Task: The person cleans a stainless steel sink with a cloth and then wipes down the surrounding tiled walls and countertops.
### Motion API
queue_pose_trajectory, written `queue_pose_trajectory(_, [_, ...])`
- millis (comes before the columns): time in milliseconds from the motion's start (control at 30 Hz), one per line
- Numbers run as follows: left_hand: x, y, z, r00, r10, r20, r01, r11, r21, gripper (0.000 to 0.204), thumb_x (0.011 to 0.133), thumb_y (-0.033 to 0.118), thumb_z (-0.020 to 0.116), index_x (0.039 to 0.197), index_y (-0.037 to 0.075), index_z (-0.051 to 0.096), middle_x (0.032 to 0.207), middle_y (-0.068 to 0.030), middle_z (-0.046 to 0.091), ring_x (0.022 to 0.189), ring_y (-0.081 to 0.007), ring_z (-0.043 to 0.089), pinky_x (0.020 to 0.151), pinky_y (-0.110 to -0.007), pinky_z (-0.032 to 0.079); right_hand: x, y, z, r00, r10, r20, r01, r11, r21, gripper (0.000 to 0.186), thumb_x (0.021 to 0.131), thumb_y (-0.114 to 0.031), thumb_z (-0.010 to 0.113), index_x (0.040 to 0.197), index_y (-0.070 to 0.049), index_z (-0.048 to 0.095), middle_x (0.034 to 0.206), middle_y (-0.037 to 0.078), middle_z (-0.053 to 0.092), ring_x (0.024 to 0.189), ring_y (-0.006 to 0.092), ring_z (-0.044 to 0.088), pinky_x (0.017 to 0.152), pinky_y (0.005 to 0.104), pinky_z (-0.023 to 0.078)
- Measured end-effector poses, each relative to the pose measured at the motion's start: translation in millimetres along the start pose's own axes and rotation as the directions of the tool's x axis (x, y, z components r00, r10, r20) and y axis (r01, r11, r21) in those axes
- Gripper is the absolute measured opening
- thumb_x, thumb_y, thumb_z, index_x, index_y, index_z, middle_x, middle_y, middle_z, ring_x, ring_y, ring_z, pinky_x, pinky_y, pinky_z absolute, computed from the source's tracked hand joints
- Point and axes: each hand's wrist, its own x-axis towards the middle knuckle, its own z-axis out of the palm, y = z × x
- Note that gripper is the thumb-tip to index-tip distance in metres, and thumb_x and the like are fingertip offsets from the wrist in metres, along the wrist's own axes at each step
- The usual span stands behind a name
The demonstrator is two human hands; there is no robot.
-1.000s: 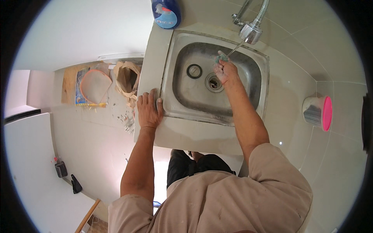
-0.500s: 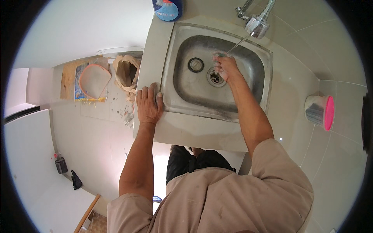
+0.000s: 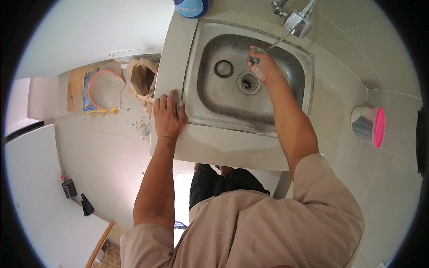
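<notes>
Right hand (image 3: 261,66) shifted farther from drain (image 3: 248,83), curled around small green pad (image 3: 256,57), left hand (image 3: 168,117) unclenched, flat on counter (image 3: 223,145)

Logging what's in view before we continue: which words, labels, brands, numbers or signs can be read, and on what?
Blue bottle: pale lettering on its label, too blurred and cropped to read.
Blue-and-yellow sheet: any print is too small to read.
Nothing else legible.

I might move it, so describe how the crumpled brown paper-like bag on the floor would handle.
The crumpled brown paper-like bag is probably floppy: its sides are creased. Its open mouth would likely fold if gripped at the rim. Weight is uncertain; its inside is dark.
</notes>
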Motion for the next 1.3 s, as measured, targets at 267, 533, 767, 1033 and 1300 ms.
queue_pose_trajectory(267, [0,-2,3,1.0,-0.016,0.013,0.016,1.0,0.023,0.045,0.094,0.027,0.058,0.136,0.011,0.053,0.11,-0.0127,0.053,0.104,-0.0331,0.05,0.096,-0.046,0.04,-20,0,18,0.976,-0.006,-0.219,-0.067,0.944,-0.323,0.01,0.104,-0.012,0.052,0.099,-0.005,0.056,0.079,0.006,0.053,0.055,0.0149,0.042,0.048,0.032,0.04])
queue_pose_trajectory(533, [2,3,4,1.0,-0.001,0.004,0.001,0.998,0.06,0.044,0.095,0.028,0.058,0.136,0.01,0.054,0.11,-0.0127,0.053,0.105,-0.0325,0.05,0.097,-0.046,0.04,-16,7,-13,0.972,-0.148,-0.182,0.065,0.917,-0.394,0.005,0.094,-0.005,0.062,0.091,-0.003,0.065,0.077,0.007,0.059,0.058,0.0132,0.05,0.051,0.029,0.043])
queue_pose_trajectory(767, [-2,-1,2,0.998,-0.052,0.031,0.051,0.998,0.037,0.046,0.094,0.029,0.059,0.135,0.009,0.055,0.11,-0.0159,0.055,0.105,-0.0364,0.051,0.099,-0.05,0.04,-30,3,-1,0.99,-0.112,-0.08,0.059,0.87,-0.49,0.014,0.093,-0.008,0.069,0.103,0.001,0.066,0.075,0.007,0.06,0.058,0.0134,0.051,0.051,0.0289,0.044])
queue_pose_trajectory(1033, [-1,-3,6,1.0,-0.011,-0.005,0.011,0.997,0.076,0.047,0.093,0.031,0.059,0.136,0.012,0.054,0.108,-0.0124,0.053,0.103,-0.0324,0.05,0.096,-0.047,0.041,-5,8,9,0.998,-0.014,-0.067,0.001,0.982,-0.191,0.028,0.102,-0.004,0.056,0.128,0.007,0.056,0.111,0.016,0.061,0.064,0.0105,0.05,0.051,0.0222,0.041])
queue_pose_trajectory(1300, [-1,-3,5,0.999,-0.036,0.027,0.034,0.997,0.072,0.048,0.092,0.03,0.059,0.136,0.012,0.054,0.107,-0.0129,0.052,0.102,-0.0326,0.05,0.096,-0.046,0.04,-17,0,-8,0.992,0.093,0.085,-0.068,0.963,-0.26,0.024,0.099,0.003,0.053,0.121,0.005,0.063,0.114,0.019,0.064,0.078,0.0163,0.061,0.07,0.0263,0.059])
